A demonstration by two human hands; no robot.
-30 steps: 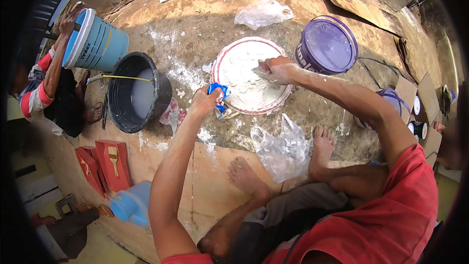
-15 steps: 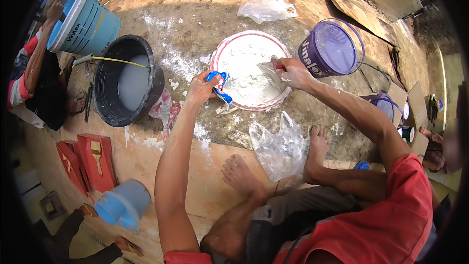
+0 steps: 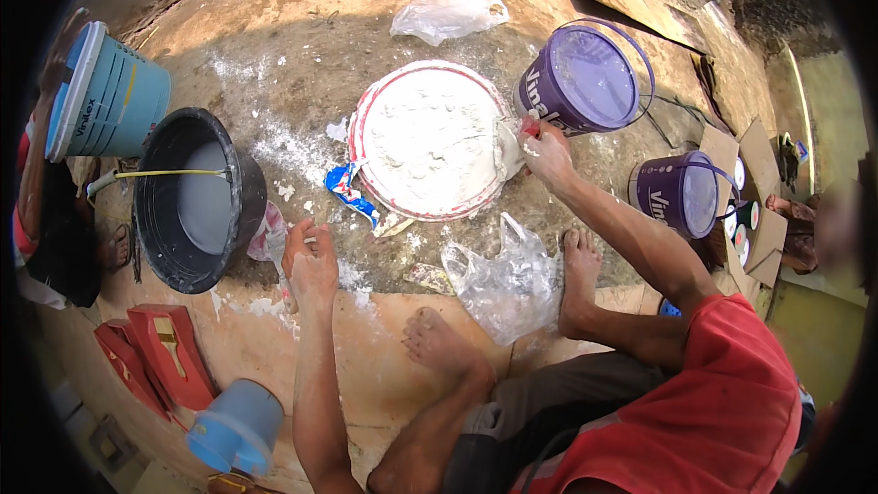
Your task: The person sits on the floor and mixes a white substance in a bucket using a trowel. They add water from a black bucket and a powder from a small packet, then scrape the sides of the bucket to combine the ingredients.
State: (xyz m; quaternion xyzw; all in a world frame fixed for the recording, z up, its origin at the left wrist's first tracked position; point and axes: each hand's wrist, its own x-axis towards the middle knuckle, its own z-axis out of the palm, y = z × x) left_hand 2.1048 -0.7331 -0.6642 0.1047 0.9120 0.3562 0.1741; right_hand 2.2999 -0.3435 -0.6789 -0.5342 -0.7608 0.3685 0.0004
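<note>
A round tub (image 3: 358, 133) with a red-and-white rim holds white, lumpy powder or paste (image 3: 425, 137). At its right edge my right hand (image 3: 549, 157) grips a putty knife (image 3: 528, 129) by its red handle, the blade coated white and resting by the rim. My left hand (image 3: 311, 261) is apart from the tub, low over the ground, fingers curled; what lies in them is hidden. Beside it is a crumpled pink-and-white plastic wrapper (image 3: 267, 233). A torn blue packet (image 3: 350, 195) lies against the tub's left edge. White dust covers both hands.
A black basin (image 3: 240, 220) of cloudy liquid stands left, near a light-blue bucket (image 3: 128, 101) and another person's arm (image 3: 38, 155). Purple buckets (image 3: 585, 82) stand right. A clear plastic bag (image 3: 508, 284) lies before my feet. Red trays (image 3: 174, 357) and a blue pail (image 3: 240, 425) sit lower left.
My left hand has let go of the blue packet, which now lies beside the tub, and has moved down and left. The right hand still holds the putty knife at the rim. The view has shifted.
</note>
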